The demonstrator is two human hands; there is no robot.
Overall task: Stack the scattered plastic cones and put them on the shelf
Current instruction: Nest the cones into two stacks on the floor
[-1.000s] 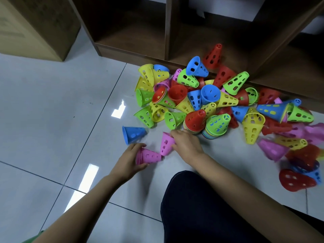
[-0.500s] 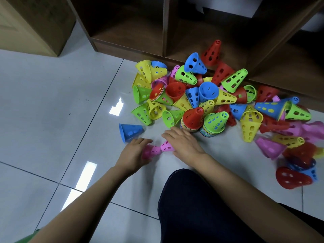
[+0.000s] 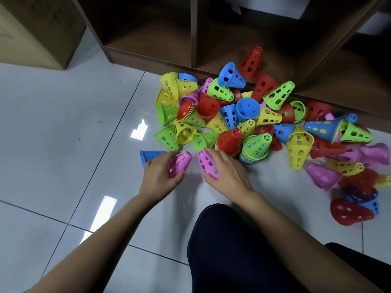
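1. Nearest me is a dark-trousered knee (image 3: 232,240) over the tiled floor (image 3: 63,144), with both forearms reaching away from it.
2. The left hand (image 3: 158,176) has its fingers curled round the left pink cone (image 3: 179,163). The right hand (image 3: 228,174) clamps the right pink cone (image 3: 206,164) under its fingers. Both cones point their narrow ends away from me.
3. What has changed: a second ago these two cones lay on the tiles, and half a second ago they met between the hands. Now each sits firmly in its own hand with a small gap between them. I judge the pick-up done and the nesting of one into the other not yet made.
4. Just beyond the left hand a blue cone (image 3: 149,155) lies on its side, partly hidden by the fingers.
5. Just past the right hand stand a red-topped stack (image 3: 229,141) and a green-topped stack (image 3: 257,145), touching each other. I take these as the likely home for the pink pair.
6. Farther off, the pile (image 3: 232,111) of loose cones spreads rightward, so most of the job remains.
7. Farthest, the shelf (image 3: 148,45) has one red cone at its edge.
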